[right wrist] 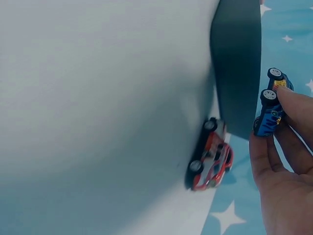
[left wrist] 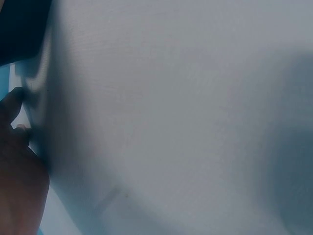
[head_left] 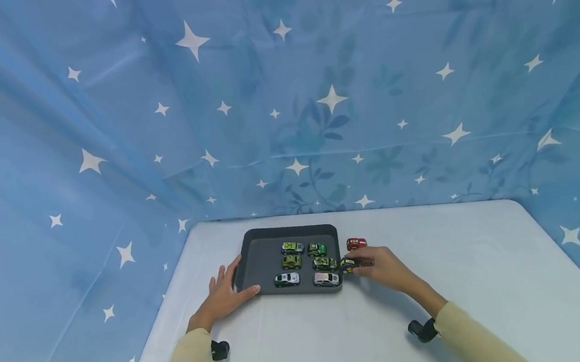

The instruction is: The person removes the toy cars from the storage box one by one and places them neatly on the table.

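Observation:
My right hand [head_left: 384,266] pinches a small blue toy car [right wrist: 269,120] with yellow markings between thumb and fingers. It holds this car at the right rim of a dark grey tray [head_left: 262,256], the car overlapping the rim in the head view. My left hand [head_left: 223,297] lies at the tray's left front corner, fingers spread along the left side and thumb at the front edge. Inside the tray stand several toy cars, among them a white one [head_left: 286,279], a silver one [head_left: 326,279] and an olive one [head_left: 291,262]. The left wrist view shows only part of the left hand [left wrist: 22,181].
A red toy car [head_left: 356,243] stands on the white table [head_left: 432,237] just right of the tray, beyond my right hand. Blue star-printed cloth [head_left: 263,119] hangs behind and beside the table.

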`<state>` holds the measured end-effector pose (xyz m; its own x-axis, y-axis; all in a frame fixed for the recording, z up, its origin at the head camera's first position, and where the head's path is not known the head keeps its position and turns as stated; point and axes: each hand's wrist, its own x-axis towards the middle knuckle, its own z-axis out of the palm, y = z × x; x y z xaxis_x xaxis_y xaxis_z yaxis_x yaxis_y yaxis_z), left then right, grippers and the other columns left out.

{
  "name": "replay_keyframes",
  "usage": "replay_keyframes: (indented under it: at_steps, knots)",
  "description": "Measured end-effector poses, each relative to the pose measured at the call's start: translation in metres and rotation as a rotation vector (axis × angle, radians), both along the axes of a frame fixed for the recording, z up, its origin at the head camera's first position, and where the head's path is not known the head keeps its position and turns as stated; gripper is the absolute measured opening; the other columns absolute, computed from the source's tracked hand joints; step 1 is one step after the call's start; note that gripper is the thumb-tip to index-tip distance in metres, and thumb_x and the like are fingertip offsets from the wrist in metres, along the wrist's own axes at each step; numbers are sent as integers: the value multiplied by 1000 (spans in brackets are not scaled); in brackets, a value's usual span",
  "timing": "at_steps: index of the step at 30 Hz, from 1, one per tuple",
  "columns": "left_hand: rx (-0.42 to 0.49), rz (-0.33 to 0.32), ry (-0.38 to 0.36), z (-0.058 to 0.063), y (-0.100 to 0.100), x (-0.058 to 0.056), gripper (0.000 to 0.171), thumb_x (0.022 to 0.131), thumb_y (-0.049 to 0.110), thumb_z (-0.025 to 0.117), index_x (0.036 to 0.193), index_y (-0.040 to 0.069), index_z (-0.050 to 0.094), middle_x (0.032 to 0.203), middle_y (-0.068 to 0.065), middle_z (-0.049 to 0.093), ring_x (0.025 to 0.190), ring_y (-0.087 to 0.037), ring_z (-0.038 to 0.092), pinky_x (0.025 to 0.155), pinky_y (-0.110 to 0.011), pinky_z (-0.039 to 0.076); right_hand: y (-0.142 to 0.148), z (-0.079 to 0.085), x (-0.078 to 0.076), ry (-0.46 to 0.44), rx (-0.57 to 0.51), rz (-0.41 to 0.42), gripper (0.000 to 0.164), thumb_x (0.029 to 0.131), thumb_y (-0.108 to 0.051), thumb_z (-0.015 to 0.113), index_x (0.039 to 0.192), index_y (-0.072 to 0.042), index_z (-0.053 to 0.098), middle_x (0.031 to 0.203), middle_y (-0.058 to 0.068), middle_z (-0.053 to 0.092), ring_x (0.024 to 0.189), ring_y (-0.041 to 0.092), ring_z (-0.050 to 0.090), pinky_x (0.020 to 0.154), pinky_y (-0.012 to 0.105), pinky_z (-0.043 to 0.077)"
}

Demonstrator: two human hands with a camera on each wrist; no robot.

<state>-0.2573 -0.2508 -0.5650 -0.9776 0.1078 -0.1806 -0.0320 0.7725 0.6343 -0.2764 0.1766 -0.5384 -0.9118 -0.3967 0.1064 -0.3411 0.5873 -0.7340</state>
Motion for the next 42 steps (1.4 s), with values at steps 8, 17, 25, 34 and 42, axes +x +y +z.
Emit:
replay_keyframes:
  at_steps: [8, 17, 25, 34, 42]
  knots:
    - [-1, -14, 4, -4, -1, -3, 101, 78, 70, 66, 155, 44, 7, 164, -13, 4, 148, -40, -8, 110, -72, -1, 18, -6, 11, -18, 34, -26, 37, 86, -15, 75, 123, -17, 70, 122, 5, 68, 113, 27, 63, 94, 49, 51]
    - [-2, 3, -15, -4, -2, -3, 102, 77, 71, 66, 155, 45, 6, 164, -14, 2, 148, -41, -10, 109, -74, 0, 29, -17, 16, -69, 82, -56, 37, 83, -13, 77, 120, -16, 72, 124, 8, 67, 120, 35, 58, 100, 56, 45]
    - [-11, 8, -18, -3, 0, -3, 102, 77, 71, 66, 156, 43, 8, 164, -14, 3, 148, -40, -10, 108, -75, 1, 30, -29, 19, -50, 112, -23, 35, 82, -14, 78, 116, -19, 73, 120, 5, 69, 119, 33, 59, 101, 56, 45]
    - [1, 6, -23, -1, 0, -2, 101, 77, 72, 66, 155, 46, 7, 164, -15, 0, 147, -44, -12, 105, -78, 4, 29, -30, 24, 35, 112, 35, 34, 83, -9, 76, 116, -15, 72, 121, 6, 69, 116, 31, 62, 98, 53, 47]
    - [11, 9, -12, -3, 0, -2, 102, 76, 71, 67, 155, 45, 8, 164, -15, 3, 148, -42, -9, 107, -76, 2, 27, -29, 27, 59, 129, 33, 36, 83, -8, 76, 118, -13, 70, 122, 7, 68, 118, 33, 60, 100, 55, 46]
